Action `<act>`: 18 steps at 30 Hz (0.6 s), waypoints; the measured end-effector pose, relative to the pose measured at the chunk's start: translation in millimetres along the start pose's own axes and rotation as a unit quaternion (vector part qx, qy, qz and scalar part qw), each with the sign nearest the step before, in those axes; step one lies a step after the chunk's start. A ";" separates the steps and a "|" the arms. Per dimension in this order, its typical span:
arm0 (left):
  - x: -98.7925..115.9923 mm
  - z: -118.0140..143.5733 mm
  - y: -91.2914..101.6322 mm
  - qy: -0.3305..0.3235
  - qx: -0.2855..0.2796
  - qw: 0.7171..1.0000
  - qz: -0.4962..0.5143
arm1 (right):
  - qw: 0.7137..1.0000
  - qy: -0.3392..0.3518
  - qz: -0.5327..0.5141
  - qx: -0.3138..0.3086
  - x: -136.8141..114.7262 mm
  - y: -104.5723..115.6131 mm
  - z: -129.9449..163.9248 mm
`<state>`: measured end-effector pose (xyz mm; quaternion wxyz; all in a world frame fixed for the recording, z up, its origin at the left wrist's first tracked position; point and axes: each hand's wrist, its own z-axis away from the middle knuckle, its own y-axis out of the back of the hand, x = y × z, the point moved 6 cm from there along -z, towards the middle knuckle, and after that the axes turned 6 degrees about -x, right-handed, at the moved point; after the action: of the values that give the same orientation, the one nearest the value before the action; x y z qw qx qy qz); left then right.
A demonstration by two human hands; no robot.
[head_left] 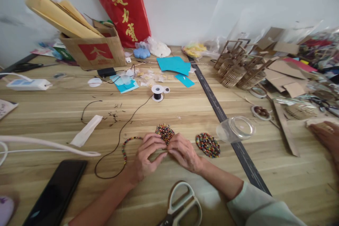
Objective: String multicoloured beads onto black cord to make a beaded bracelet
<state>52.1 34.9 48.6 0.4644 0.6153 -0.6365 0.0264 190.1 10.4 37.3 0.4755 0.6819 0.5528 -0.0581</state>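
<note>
My left hand [149,153] is closed in a pinch, thumb and fingertips around a dark end of thin black cord. A strand of colourful beads [124,152] on the same cord curves away to its left. My right hand [184,151] meets it fingertip to fingertip, its fingers pinched; what they hold is too small to make out. Just beyond the fingertips lies a pile of loose multicoloured beads [164,131]. To the right rests a coiled strand of beads [208,145]. The black cord [108,154] loops back to a white spool [157,93].
Scissors [182,204] lie near the front edge, a black phone [57,192] at left. A clear plastic jar [235,129] lies on its side at right. Farther back are a cardboard box [92,51], blue cards [173,65] and small wooden baskets [235,69]. Another person's hand [327,134] rests at far right.
</note>
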 end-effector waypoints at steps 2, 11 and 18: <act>-1.1 0.4 -1.8 -0.001 0.002 1.000 -0.005 | 1.000 0.001 -0.002 0.001 -0.4 0.3 -0.3; -2.6 4.7 0.4 0.055 -0.015 0.998 0.005 | 1.000 0.009 -0.001 0.003 -0.5 1.1 0.4; -7.6 2.8 -3.0 0.040 -0.011 0.998 0.051 | 1.000 0.000 -0.002 -0.011 2.7 -2.7 2.1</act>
<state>51.5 38.2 40.6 0.4938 0.5755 -0.6484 0.0678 189.8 10.7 32.9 0.4827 0.6756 0.5547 -0.0536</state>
